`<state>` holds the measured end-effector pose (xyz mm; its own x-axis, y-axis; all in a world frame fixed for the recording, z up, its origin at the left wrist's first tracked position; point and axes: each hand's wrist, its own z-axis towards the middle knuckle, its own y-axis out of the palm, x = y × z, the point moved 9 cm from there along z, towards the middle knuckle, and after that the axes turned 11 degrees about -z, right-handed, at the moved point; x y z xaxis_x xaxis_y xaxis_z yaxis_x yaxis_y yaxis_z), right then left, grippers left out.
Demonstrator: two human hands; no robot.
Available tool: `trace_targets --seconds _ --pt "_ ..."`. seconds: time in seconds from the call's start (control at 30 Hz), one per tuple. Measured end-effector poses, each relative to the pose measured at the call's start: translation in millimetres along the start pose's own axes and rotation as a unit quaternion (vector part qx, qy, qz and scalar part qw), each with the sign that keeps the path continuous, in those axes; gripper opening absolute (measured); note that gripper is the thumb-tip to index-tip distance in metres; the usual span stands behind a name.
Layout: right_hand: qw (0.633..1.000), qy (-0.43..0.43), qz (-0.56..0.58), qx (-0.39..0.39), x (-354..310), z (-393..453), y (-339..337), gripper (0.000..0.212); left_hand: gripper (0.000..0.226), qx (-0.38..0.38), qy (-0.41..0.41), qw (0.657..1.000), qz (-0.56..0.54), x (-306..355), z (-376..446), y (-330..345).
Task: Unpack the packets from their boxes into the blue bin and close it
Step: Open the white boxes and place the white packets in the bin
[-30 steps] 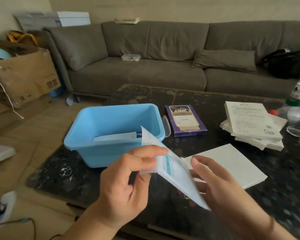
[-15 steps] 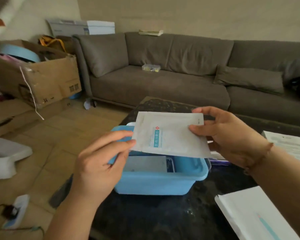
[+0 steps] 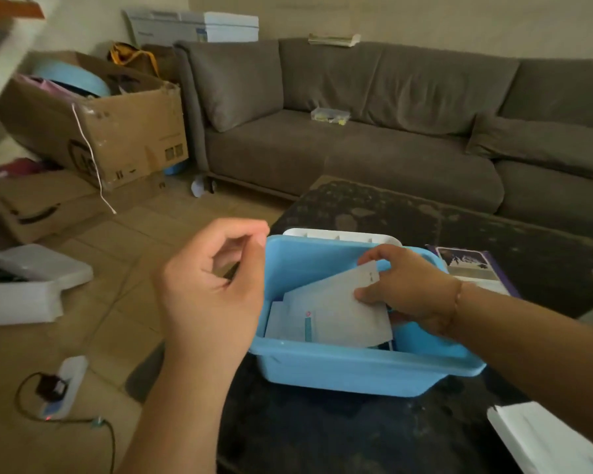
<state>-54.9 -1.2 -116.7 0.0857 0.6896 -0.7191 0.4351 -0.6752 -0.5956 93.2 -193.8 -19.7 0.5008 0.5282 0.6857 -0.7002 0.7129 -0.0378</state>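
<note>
The blue bin point(image 3: 339, 369) stands on the dark table, its white lid point(image 3: 339, 234) behind its far rim. My right hand point(image 3: 404, 289) reaches into the bin and pinches the top corner of a white packet point(image 3: 336, 309), which leans tilted on other packets inside. My left hand point(image 3: 213, 285) hovers just left of the bin with fingers loosely curled, thumb near fingertip, holding nothing. A purple box point(image 3: 469, 265) lies right of the bin. A white box point(image 3: 541, 439) shows at the lower right corner.
The dark marbled table point(image 3: 356, 432) carries everything. A grey sofa point(image 3: 374, 131) runs behind it. Cardboard boxes point(image 3: 117, 124) stand on the floor at left, with white foam pieces point(image 3: 31, 282) and a power strip with cable point(image 3: 62, 388) nearer me.
The packet went from being held by both hands above the bin down into it. My left hand let go and drew back to the left. The camera swung further left.
</note>
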Motion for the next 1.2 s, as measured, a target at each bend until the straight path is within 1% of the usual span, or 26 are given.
trace_targets --seconds 0.17,0.27,0.33,0.4,0.47,0.57,0.6,0.67,0.77,0.87,0.9,0.97,1.0,1.07,1.1,1.13,1.17,1.2 --pt "0.999 0.006 -0.045 -0.016 1 10 18 0.038 0.021 -0.010 -0.002 1.000 -0.018 -1 -1 5" --pt "0.993 0.001 -0.113 -0.031 2 8 23 0.035 0.020 -0.015 0.001 1.000 -0.020 -1 -2 4" --pt "0.986 0.011 -0.157 -0.062 4 5 27 0.036 0.020 -0.008 0.006 1.000 -0.025 0 -2 1" --pt "0.973 0.016 -0.210 -0.090 5 3 28 0.039 0.020 0.009 0.015 0.999 -0.038 3 -2 -2" --pt "0.955 0.005 -0.279 -0.098 3 2 25 0.039 0.019 0.021 0.024 0.999 -0.043 5 -3 -5" --pt "0.929 -0.019 -0.358 -0.089 2 6 22 0.026 0.017 0.025 0.027 0.998 -0.045 4 -2 -7" --pt "0.925 -0.022 -0.368 -0.088 2 7 22 0.027 0.017 0.026 0.027 0.998 -0.045 4 -2 -8" --pt "0.921 -0.023 -0.375 -0.100 2 7 26 0.039 0.018 0.029 0.024 0.998 -0.051 5 -3 -7" --pt "0.906 -0.045 -0.403 -0.117 -1 7 33 0.053 0.019 0.028 0.019 0.997 -0.067 6 -3 -4" --pt "0.899 -0.061 -0.410 -0.138 -2 4 37 0.058 0.017 0.019 0.024 0.997 -0.074 7 -3 1" --pt "0.899 -0.063 -0.412 -0.134 -2 3 34 0.058 0.017 0.017 0.029 0.996 -0.077 8 -3 2" --pt "0.906 -0.083 -0.406 -0.086 -10 -3 19 0.053 0.017 0.014 0.036 0.996 -0.086 11 -4 6" --pt "0.913 -0.108 -0.391 -0.040 -17 -11 5 0.050 0.017 0.010 0.041 0.995 -0.088 12 -4 8" --pt "0.928 -0.183 -0.315 0.072 -30 -49 -31 0.043 0.014 0.004 0.049 0.994 -0.093 17 -6 12" --pt "0.927 -0.233 -0.258 0.140 -34 -79 -51 0.037 0.013 -0.002 0.049 0.994 -0.098 18 -8 14" --pt "0.916 -0.276 -0.203 0.211 -27 -111 -70 0.031 0.011 -0.010 0.048 0.994 -0.102 21 -10 17" --pt "0.900 -0.300 -0.165 0.270 -9 -143 -84 0.024 0.010 -0.022 0.049 0.993 -0.102 23 -13 22" --pt "0.888 -0.305 -0.140 0.314 13 -171 -89 0.017 0.010 -0.035 0.052 0.993 -0.100 27 -18 27"
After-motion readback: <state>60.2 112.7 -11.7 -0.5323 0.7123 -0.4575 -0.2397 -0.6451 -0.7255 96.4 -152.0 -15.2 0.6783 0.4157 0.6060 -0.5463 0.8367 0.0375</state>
